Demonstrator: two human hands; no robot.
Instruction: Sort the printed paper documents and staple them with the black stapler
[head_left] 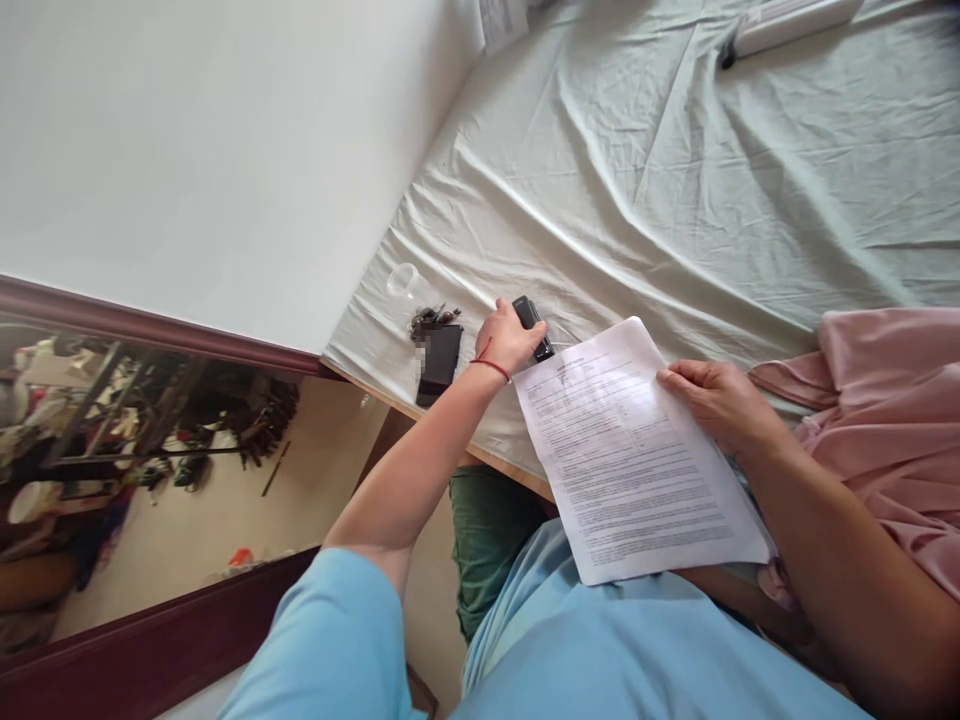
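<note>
Now pinching paper [630,460] at right edge with right hand [716,400], clasping black device [525,312] in left hand [507,342]; perhaps risking sag from one-sided grip.

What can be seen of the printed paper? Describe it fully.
The paper is white and looks thin, with a short heading and rows of dark print mostly too small to read. Glare brightens its upper right part. It slants, printed face up, lower edge in front of the blue shirt. The right hand holds its right edge, thumb on top. Its top-left corner is near the left hand; contact there is unclear.
</note>
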